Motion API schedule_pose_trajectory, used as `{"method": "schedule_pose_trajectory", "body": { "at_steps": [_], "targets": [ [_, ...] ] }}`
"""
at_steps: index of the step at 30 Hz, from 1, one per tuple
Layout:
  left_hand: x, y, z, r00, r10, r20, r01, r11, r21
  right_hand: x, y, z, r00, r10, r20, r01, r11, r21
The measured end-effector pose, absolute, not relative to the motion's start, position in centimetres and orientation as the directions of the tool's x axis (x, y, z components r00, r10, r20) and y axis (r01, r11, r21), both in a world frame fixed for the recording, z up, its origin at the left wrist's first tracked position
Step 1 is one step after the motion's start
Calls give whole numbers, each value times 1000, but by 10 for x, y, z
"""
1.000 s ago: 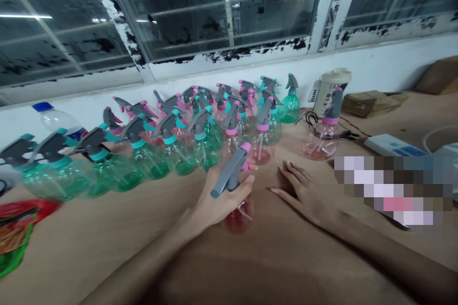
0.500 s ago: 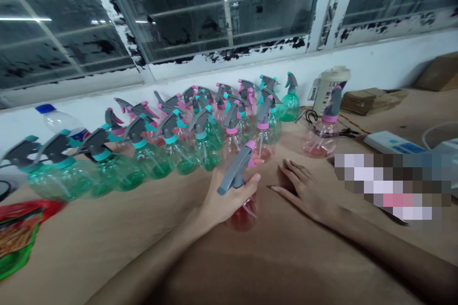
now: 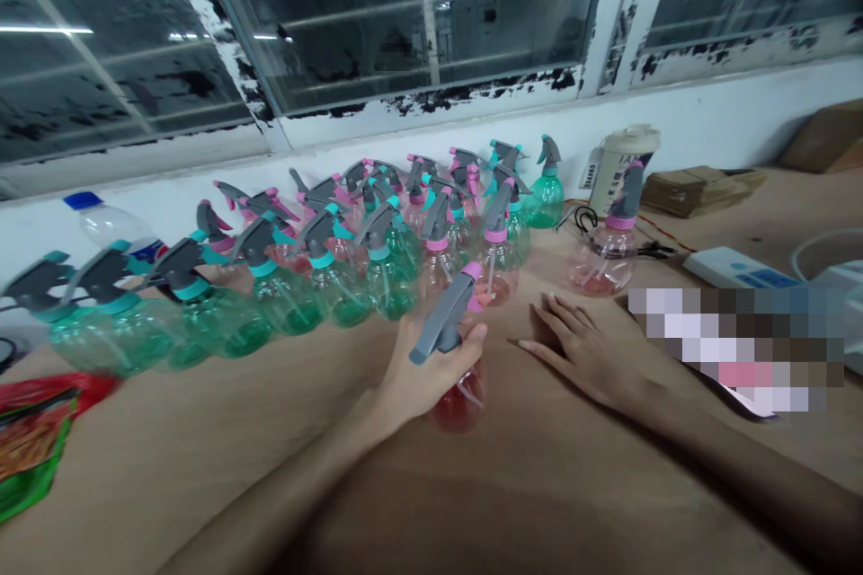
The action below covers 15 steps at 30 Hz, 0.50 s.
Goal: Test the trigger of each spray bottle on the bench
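Movement in the head view is slight. Compared with one second ago, the left hand [image 3: 424,373] has brought a grey-headed, pink-nozzled trigger spray bottle [image 3: 447,314] a little to the right; over the last half second it has hardly stirred. Its grip is closed around the bottle's neck, a fingertip showing beside the pink trigger; whether that finger presses cannot be told. The bottle is roughly upright over the middle of the tabletop [image 3: 303,449], on the near side of two pink-collared spray bottles [image 3: 497,274] and apart from the row of teal-collared spray bottles [image 3: 345,295] to its left.

The right hand [image 3: 583,346] has also shifted slightly right; it lies palm down, fingers spread, holding nothing, with a lone spray bottle [image 3: 601,262] on its far side. By my reading, the work in hand is at the same stage: one bottle handled, by the left hand alone.
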<state>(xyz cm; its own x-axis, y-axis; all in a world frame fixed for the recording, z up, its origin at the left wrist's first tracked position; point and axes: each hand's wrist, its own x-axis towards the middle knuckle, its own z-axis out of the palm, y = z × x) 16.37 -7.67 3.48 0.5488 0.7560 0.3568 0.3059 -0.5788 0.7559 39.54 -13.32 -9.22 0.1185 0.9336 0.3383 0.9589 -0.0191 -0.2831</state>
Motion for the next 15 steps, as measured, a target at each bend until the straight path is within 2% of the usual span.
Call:
{"method": "schedule_pose_trajectory", "body": {
  "at_steps": [8, 15],
  "targets": [
    [163, -78, 36, 571, 745, 344, 305, -582, 754, 395, -133, -91, 122, 937, 328, 958, -25, -286],
    [159, -81, 44, 590, 654, 473, 199, -686, 700, 394, -134, -90, 126, 937, 327, 959, -31, -281]
  ]
}}
